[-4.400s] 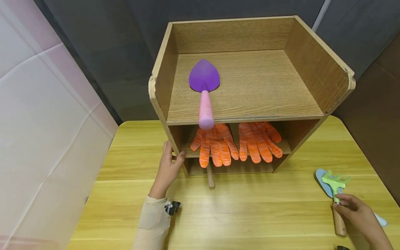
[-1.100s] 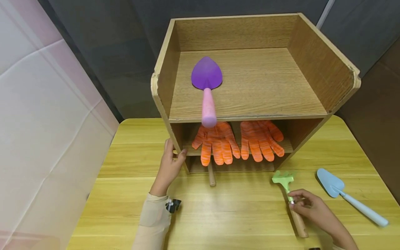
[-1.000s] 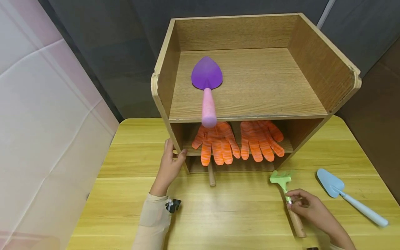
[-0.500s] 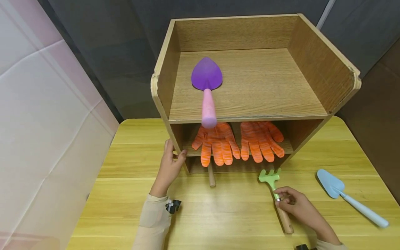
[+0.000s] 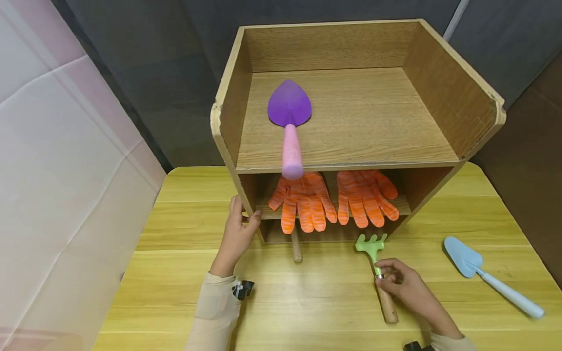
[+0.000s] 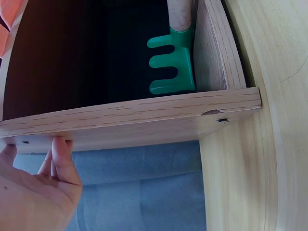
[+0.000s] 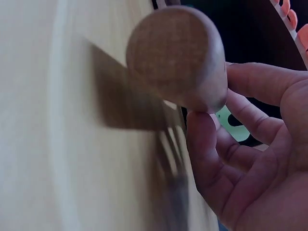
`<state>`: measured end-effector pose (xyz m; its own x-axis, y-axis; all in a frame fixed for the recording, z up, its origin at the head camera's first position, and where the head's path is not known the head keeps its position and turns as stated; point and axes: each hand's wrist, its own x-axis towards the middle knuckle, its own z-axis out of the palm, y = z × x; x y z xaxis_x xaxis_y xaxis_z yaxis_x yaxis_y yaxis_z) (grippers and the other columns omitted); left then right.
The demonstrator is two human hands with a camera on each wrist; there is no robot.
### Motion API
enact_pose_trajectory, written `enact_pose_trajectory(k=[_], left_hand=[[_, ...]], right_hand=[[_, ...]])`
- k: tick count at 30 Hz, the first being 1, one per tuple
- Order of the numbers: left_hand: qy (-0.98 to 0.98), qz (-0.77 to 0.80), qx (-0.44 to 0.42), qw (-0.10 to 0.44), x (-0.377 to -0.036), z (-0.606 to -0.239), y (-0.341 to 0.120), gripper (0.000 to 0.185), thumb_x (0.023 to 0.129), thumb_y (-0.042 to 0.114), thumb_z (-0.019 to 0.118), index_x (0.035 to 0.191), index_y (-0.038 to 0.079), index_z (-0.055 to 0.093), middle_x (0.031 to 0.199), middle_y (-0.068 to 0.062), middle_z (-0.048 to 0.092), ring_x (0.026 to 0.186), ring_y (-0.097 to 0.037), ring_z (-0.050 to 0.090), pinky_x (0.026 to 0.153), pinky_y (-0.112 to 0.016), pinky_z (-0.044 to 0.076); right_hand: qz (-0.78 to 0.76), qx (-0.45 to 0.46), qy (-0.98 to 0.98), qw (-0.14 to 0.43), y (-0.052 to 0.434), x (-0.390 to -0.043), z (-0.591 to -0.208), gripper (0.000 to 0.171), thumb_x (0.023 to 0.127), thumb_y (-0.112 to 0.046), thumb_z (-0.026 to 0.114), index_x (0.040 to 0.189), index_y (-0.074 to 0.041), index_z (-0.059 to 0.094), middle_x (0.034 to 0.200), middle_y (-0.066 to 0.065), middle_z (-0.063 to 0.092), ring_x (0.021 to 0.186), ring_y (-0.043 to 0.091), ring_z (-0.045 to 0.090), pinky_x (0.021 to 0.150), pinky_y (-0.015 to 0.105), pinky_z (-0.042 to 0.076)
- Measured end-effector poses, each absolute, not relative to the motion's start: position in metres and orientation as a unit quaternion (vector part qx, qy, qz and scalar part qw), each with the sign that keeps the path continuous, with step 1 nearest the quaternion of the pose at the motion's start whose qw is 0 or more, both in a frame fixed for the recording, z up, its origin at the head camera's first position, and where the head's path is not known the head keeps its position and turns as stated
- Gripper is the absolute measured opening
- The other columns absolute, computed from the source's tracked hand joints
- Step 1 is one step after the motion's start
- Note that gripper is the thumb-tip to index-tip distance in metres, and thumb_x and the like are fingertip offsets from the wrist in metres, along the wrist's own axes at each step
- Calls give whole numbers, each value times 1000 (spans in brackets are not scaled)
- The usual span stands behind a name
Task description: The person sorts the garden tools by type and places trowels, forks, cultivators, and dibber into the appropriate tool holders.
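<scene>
Nearest, the right hand [image 5: 401,282] pinches a small hand rake [image 5: 376,273] where its metal collar meets the round wooden handle, fingers and thumb curled round it. In the right wrist view the blunt wooden end of the handle fills the foreground with fingers [image 7: 250,144] wrapped beside it. The rake has a pale green head with short tines and a plain light wood handle; it lies low over the yellow wooden table [image 5: 307,302], tines pointing at the open front of the lowest compartment of the wooden shelf unit [image 5: 478,122], just before its edge.

Off to the right on the table lies a light blue trowel [image 5: 487,275], well apart from the hand. The left hand [image 5: 237,234] grips the front left upright of the shelf unit, thumb on the front face and fingers round the outside; the left wrist view shows the fingertips [image 6: 60,154] pressed against the board's edge.

Inside the lowest compartment lies a second rake with a darker green head [image 6: 173,67], its wooden handle end [image 5: 296,251] poking out onto the table. On the middle shelf lie two orange striped gloves [image 5: 333,197] side by side, fingers hanging over the front. Farthest, on the top shelf, rests a purple trowel with a pink handle [image 5: 289,124], handle end overhanging the front edge.
</scene>
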<state>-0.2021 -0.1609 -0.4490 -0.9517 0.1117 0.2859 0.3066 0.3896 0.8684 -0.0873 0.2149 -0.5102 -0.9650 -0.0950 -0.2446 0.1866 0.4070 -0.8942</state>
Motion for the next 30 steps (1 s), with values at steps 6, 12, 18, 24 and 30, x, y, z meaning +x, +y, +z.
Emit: enact_pose_trajectory(k=[6,12,18,24,30], left_hand=[[-830,-536,-126,89,-201,-449,-161,47,92,11,50,137,10,40,127,-14,41,100,-22,48,81,-33,43],[-830,-537,-125,87,-201,-449,-161,43,93,11,50,135,10,41,125,-14,41,100,-22,48,82,-33,43],[-829,-538,-127,83,-201,-448,-161,44,93,12,50,136,10,40,123,-14,40,99,-21,47,82,-34,42],[-827,-539,-131,89,-201,-448,-161,44,93,11,50,135,9,41,122,-15,41,98,-20,46,81,-33,42],[-826,-541,-133,89,-202,-449,-161,44,92,11,50,135,10,40,123,-14,41,100,-21,47,82,-34,43]], right_hand=[[-543,29,830,124,208,-99,-507,41,87,-9,68,124,2,55,104,17,56,75,8,52,61,22,48],[-536,25,837,108,205,-112,-508,41,88,-11,67,125,1,54,107,18,55,74,9,51,60,24,48],[-523,34,848,80,201,-123,-508,41,88,-13,68,124,1,55,109,18,57,80,10,53,63,22,49],[-504,36,861,58,198,-133,-512,39,87,-11,68,123,1,57,110,19,62,84,13,57,69,21,51],[-503,38,862,56,195,-140,-514,39,88,-12,68,123,1,57,110,19,63,86,15,59,72,22,51]])
